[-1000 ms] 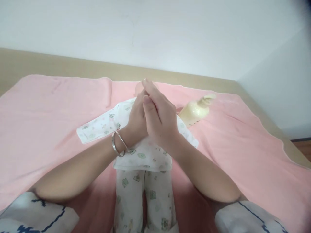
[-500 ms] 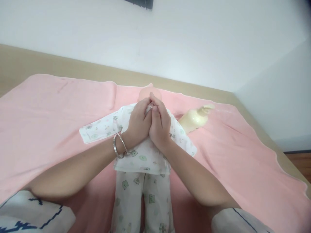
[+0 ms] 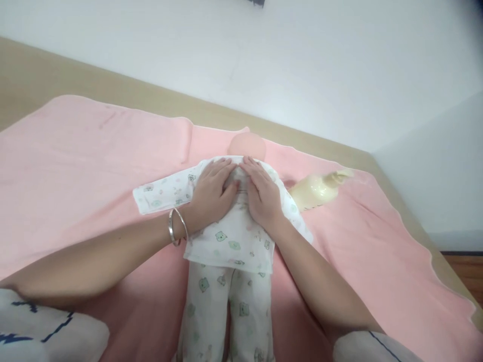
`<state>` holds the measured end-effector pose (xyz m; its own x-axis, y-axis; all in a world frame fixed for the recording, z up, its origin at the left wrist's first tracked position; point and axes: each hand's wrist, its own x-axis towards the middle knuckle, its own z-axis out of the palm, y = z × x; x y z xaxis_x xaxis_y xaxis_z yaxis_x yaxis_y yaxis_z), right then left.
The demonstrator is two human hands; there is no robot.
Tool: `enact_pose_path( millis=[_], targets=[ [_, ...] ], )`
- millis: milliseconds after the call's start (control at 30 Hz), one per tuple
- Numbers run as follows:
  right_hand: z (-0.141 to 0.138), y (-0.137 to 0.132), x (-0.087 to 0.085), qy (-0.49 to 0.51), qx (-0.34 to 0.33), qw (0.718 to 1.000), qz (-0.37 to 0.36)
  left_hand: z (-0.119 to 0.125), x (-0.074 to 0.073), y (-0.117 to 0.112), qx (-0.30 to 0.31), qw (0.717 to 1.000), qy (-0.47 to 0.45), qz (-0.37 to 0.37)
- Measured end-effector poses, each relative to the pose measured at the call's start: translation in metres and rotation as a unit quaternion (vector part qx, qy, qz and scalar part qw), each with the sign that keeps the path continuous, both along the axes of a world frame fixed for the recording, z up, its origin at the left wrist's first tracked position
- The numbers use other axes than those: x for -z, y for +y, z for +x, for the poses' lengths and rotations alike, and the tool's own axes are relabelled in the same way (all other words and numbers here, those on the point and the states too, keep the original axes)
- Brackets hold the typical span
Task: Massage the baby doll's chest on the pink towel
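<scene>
A baby doll [image 3: 247, 145] lies on a pink towel [image 3: 75, 166], dressed in a white printed top [image 3: 230, 241] and matching trousers [image 3: 222, 311]. My left hand [image 3: 211, 193], with a silver bangle at the wrist, lies flat on the doll's upper body, fingers stretched toward the collar. Beside it my right hand [image 3: 264, 196] also rests flat on the top, fingers extended. The two hands nearly touch at the middle of the doll's chest. Neither holds anything.
A pale yellow pump bottle [image 3: 319, 188] lies on its side on the towel, right of the doll. A tan surface [image 3: 45, 70] borders the towel and meets a white wall [image 3: 264, 60]. Wooden floor [image 3: 466, 266] shows at far right.
My hands were clasped together above the doll; they have parted and now lie flat side by side on its top. The view has tilted down a little.
</scene>
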<state>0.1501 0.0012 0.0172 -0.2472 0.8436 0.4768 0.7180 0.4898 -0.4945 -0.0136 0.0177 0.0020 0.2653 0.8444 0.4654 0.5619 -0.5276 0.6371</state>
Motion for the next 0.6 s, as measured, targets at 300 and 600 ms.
enact_pose_path(
  millis=[300,600],
  targets=[
    [-0.006,-0.033,-0.005,-0.144,0.112,0.978,-0.105,-0.002,0.005,0.001,-0.003,1.0,-0.018,0.014],
    [-0.023,-0.05,-0.015,-0.198,0.011,0.977,-0.075,-0.003,0.009,0.003,-0.001,0.999,-0.037,0.012]
  ],
)
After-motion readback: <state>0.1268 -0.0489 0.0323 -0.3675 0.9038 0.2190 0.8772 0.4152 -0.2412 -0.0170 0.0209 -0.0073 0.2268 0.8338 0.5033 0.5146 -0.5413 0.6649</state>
